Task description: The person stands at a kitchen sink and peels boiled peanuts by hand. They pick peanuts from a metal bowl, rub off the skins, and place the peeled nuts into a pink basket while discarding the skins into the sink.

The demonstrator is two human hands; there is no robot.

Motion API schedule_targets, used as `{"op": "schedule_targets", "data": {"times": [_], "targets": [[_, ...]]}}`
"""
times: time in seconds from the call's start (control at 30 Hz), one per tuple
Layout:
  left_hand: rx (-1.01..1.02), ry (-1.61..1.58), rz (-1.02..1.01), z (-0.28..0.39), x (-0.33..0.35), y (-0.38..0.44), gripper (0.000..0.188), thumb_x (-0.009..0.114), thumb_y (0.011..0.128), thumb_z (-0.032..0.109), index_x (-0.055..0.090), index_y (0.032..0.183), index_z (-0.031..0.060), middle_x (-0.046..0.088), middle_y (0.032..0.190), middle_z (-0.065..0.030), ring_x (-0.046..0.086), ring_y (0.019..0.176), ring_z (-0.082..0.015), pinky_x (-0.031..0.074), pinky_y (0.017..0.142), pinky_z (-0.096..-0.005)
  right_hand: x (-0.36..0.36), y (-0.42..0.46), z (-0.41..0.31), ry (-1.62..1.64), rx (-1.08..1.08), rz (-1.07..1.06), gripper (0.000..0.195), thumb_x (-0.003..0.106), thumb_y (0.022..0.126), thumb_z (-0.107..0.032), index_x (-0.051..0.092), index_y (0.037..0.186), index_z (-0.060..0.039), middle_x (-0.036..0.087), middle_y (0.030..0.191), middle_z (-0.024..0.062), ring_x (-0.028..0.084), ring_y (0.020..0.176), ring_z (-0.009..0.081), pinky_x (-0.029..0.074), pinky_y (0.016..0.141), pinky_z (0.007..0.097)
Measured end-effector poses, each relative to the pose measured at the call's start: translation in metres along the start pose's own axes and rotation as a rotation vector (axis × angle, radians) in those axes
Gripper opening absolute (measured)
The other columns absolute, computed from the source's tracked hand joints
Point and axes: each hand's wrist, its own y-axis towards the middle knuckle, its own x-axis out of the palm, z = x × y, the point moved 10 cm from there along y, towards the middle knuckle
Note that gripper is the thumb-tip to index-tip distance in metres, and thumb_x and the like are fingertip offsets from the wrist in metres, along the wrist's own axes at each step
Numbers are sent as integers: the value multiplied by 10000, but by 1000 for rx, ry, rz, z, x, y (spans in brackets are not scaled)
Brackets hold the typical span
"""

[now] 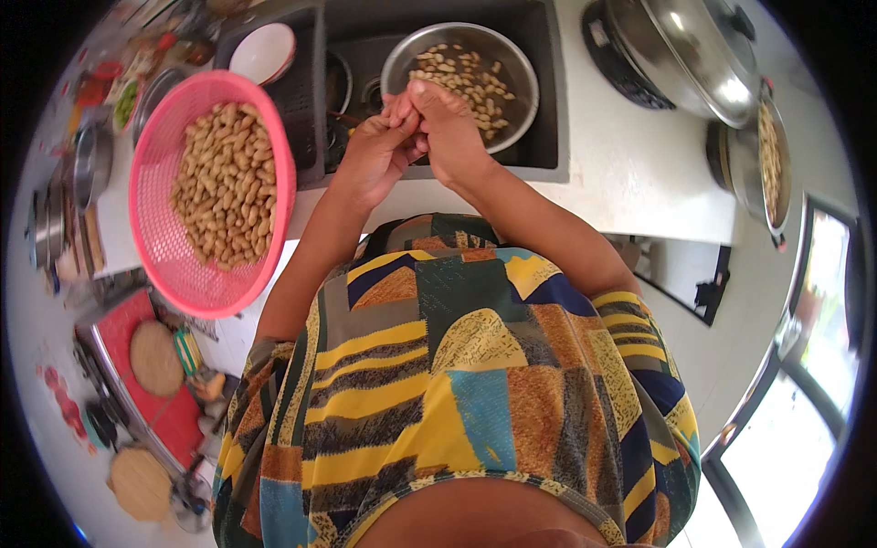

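Observation:
My left hand (377,152) and my right hand (449,130) meet over the near rim of a steel bowl, thumbs and fingers pressed together. Anything between the fingertips is hidden, so I cannot tell whether they grip a peanut. The round steel bowl (529,103) stands in the dark grey sink (548,147) and holds unshelled peanuts (473,75) in murky water. Left of my hands, a pink plastic colander (154,205) holds a large heap of unshelled peanuts (226,185).
A red-rimmed white bowl (264,53) sits in the left sink basin. On the right of the white counter (616,157) are a large lidded steel pot (692,55) and a pan (743,157) of peanuts. Bowls, a stack of pots (48,229) and a red surface (154,370) lie left.

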Motion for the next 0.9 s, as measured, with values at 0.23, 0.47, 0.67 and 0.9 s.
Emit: {"op": "schedule_targets", "data": {"times": [0.23,0.47,0.67,0.9], "targets": [[156,-245,-41,26,-5,1,213,563,901,284,573,1036,120,556,781,35,510,693,-73,449,649,-219,35,22,-9,-183,121,-221,308,411,970,-258,619,924,-36,624,838,4,471,661,30,400,576,165],[149,-131,232,13,-30,-9,202,577,896,302,596,898,101,600,803,9,560,740,-88,463,685,-222,28,30,10,-356,39,-273,347,391,982,-264,574,901,20,605,916,106,557,895,178,407,943,307],[245,-148,215,23,-31,-11,217,555,912,285,577,994,85,578,809,24,539,753,-74,451,711,-221,38,33,15,-272,132,-318,317,407,976,-253,593,940,1,589,855,60,547,869,126,431,847,265],[432,-206,274,84,-37,-41,314,495,934,335,551,1005,34,553,812,-1,529,775,-127,450,726,-256,-64,82,52,-1107,129,-321,312,511,905,-251,578,1126,-40,617,1029,133,585,938,229,459,785,335]]}}
